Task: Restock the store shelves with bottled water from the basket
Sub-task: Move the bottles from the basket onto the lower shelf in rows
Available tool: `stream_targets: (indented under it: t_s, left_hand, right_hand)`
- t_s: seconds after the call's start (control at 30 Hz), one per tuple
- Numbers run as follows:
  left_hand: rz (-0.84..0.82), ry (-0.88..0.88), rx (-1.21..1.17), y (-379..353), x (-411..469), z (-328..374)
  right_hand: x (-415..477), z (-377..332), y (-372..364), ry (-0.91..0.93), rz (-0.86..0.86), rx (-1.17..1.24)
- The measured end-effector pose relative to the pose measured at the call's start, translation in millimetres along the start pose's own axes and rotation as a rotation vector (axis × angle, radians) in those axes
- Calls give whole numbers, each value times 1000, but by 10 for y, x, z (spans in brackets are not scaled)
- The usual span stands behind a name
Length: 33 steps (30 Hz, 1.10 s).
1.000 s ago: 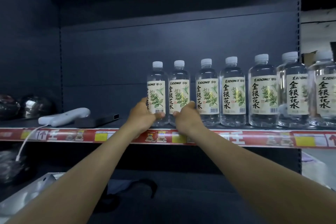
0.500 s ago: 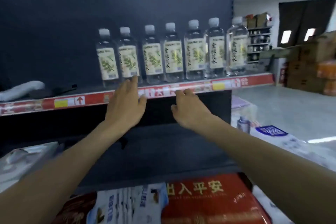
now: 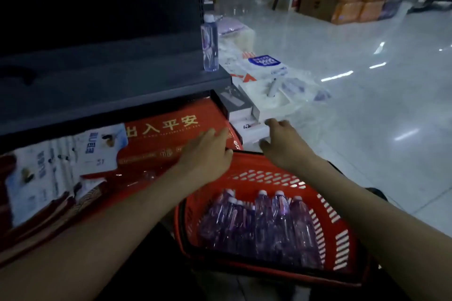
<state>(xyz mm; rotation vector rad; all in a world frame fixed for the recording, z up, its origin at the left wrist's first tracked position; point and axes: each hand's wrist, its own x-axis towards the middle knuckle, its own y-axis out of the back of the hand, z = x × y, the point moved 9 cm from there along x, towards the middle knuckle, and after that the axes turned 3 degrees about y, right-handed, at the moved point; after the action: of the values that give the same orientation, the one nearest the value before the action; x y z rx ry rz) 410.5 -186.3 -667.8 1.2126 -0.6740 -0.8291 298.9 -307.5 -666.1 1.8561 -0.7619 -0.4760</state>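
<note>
- Pale shiny floor [image 3: 367, 110] carries a red basket [image 3: 342, 239] nearest, bottled water [image 3: 264, 222] lying inside.
- Left hand [image 3: 208, 154] and right hand [image 3: 283, 144] hover above its far rim, fingers loosely spread, empty.
- Farther off, one bottle [image 3: 209, 44] stands on the dark shelf [image 3: 122, 85].

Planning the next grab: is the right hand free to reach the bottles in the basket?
Probably yes: the right hand is empty above the basket, and the bottles lie uncovered.
</note>
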Motion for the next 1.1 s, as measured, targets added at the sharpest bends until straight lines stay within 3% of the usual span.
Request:
stream_targets:
  t_s: [0.2, 0.37, 0.43, 0.53, 0.67, 0.93, 1.1]
  left_hand:
    - [-431, 207, -301, -1594, -220, -143]
    - [-450, 425, -387, -2336, -331, -380]
    - [-462, 403, -463, -2539, -237, -231]
    - [-605, 403, -635, -2885, -198, 51]
    - [-750, 509, -791, -3197, -342, 295]
    - [-751, 769, -959, -3524, -302, 123]
    - [-875, 874, -1079, -3588, -350, -27]
  right_hand:
    - [-634, 1341, -1102, -391, -230, 164]
    - [-920, 1755, -2002, -616, -330, 404]
    - [-878, 1825, -2109, -633, -285, 425]
    - [-845, 1880, -2076, -627, -261, 382]
    - [-886, 1951, -2278, -588, -250, 340]
    - [-848, 2140, -2676, -648, -265, 641]
    - [-978, 2034, -2887, -672, -609, 795]
